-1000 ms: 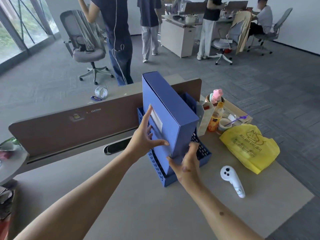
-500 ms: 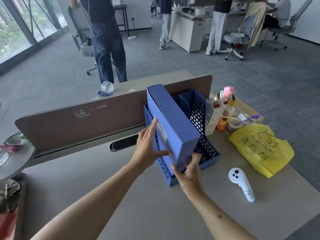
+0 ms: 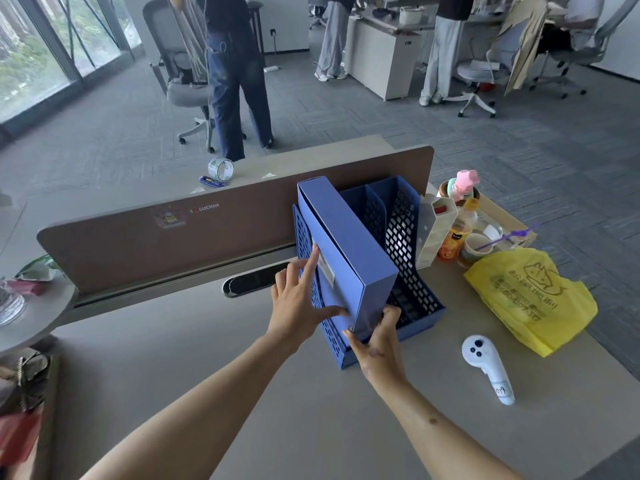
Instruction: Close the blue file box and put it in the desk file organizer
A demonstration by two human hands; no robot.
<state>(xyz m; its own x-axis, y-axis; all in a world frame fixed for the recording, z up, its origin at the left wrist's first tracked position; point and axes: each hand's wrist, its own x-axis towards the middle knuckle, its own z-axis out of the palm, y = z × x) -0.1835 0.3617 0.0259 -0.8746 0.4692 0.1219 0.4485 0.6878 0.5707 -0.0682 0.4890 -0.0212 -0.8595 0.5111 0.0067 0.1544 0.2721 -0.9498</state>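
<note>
Since the earlier frame, the closed blue cardboard file box sank deeper into the blue perforated plastic organizer; both hands, left and right, were grasping it, release remaining.

A pale grey matte surface fills the near scene, backed by a brown rounded divider panel. Beyond lies grey patterned carpet floor. Far left, tall floor-to-ceiling windows admit daylight, with a grey mesh swivel chair near them. Far right stand a white cabinet desk and more wheeled office chairs.
</note>
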